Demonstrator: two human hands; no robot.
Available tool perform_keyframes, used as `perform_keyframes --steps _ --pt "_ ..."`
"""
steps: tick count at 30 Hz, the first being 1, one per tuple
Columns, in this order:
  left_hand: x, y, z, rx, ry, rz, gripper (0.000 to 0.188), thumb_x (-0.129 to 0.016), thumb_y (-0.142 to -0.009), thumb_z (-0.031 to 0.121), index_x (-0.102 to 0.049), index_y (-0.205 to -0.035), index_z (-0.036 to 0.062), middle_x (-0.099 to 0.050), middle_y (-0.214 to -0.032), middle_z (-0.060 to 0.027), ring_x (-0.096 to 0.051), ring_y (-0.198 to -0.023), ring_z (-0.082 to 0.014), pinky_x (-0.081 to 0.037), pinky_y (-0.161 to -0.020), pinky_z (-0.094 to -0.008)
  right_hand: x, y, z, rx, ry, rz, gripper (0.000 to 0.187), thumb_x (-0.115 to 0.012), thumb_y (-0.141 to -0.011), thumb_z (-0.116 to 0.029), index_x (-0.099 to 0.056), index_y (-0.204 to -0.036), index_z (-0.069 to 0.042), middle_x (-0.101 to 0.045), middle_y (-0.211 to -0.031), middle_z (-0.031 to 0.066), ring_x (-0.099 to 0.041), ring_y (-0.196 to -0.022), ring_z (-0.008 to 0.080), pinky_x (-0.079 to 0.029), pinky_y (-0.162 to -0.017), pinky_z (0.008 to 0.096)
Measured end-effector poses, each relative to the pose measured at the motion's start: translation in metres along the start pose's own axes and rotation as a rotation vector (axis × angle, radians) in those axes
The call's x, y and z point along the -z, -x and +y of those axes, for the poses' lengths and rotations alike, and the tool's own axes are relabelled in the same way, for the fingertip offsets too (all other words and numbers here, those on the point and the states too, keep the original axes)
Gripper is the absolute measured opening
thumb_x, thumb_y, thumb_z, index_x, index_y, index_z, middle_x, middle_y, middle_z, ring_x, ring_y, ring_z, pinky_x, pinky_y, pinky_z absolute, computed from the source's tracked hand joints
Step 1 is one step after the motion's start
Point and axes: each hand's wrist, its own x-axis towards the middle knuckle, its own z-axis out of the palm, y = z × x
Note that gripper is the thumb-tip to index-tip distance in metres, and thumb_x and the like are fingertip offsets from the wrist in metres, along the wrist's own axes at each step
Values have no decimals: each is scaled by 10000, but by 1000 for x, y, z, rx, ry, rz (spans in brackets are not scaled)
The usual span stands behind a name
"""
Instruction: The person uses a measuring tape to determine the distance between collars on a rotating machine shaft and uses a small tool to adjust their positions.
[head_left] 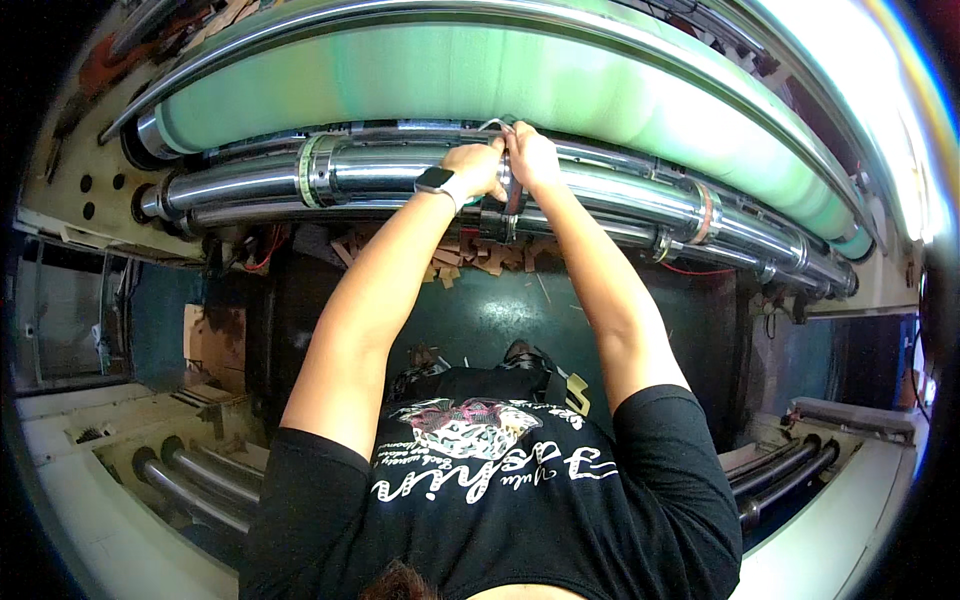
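Both arms reach forward to a long polished steel shaft [375, 172] in a machine. My right hand [533, 157] is closed at the upper edge of a metal ring on the shaft. From its fingertips sticks a thin, bent silver rod [490, 125] that looks like a hex key. Close beside it, my left hand [474, 170], with a watch [436, 180] on the wrist, has its fingers bent against the same ring. What lies under those fingers is mostly hidden. Below the hands, a dark clamp block [498, 222] sits on the lower shaft.
Behind the shafts runs a large pale green roller [400, 80]. Further rings, one cream [305, 172] and one reddish [704, 212], sit along the shaft. Cardboard scraps [490, 258] litter the green floor [480, 310] underneath. More rollers [190, 488] flank me at the lower left and right.
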Motion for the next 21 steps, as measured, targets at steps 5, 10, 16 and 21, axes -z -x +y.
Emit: perform_keyframes --steps 5,10,16,21 --pt "-5 15 16 4 -107 -42 914 -784 -570 314 -295 -1257 -39 -624 -848 -179 -610 -827 -321 -495 -680 -395 -2 13 3 44 -51 87 301 -428 -894 -287 -525 -793 -21 -585 -776 190 -579 -737 363 -461 -651 428" --pt "2 2 9 -18 -58 -50 912 -787 -573 302 -295 -1262 -38 -618 -881 -199 -603 -855 -334 -482 -728 -413 0 1 5 9 -10 32 284 -436 -892 -279 -515 -787 -27 -585 -786 182 -582 -745 348 -463 -643 427" --pt "4 1 13 -1 -52 -62 891 -789 -565 291 -315 -1248 -31 -611 -933 -210 -587 -907 -343 -472 -764 -415 0 3 7 25 3 41 286 -441 -890 -288 -512 -794 -28 -589 -795 182 -582 -742 358 -463 -653 428" --pt "1 4 16 12 -21 -41 945 -793 -551 295 -286 -1284 -18 -608 -953 -204 -580 -927 -342 -468 -771 -421 1 4 11 8 -18 19 298 -437 -892 -292 -511 -804 -17 -592 -821 200 -582 -752 364 -462 -659 431"
